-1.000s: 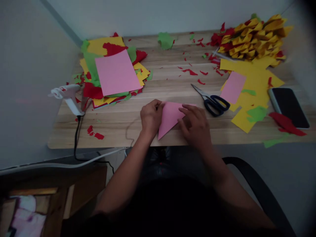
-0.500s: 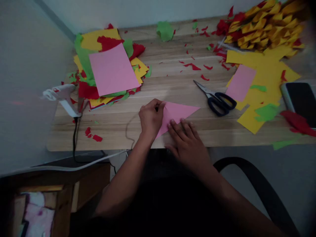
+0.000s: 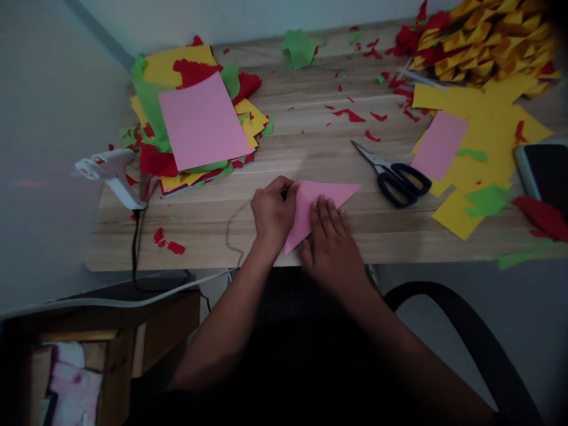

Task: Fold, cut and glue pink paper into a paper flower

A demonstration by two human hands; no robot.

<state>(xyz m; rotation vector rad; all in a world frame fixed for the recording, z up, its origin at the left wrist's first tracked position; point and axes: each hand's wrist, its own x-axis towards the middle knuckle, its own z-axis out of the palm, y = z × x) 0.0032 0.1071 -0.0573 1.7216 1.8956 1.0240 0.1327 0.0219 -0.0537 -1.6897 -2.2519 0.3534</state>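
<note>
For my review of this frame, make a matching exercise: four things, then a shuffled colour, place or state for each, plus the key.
1. Glue gun
2. Folded pink paper
3. Scissors
4. Ruffled paper bundle

A. Dark-handled
B. Yellow, far right
C. White, near the table's left end
D. Touched by left hand and right hand

Pairs: 1-C, 2-D, 3-A, 4-B

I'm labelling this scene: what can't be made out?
Head view: folded pink paper, left part hidden by left fingers.
Head view: its near edge, partly under right fingers.
Head view: phone, right part cut off by picture edge.
Head view: paper pile, middle covered by large pink sheet.
</note>
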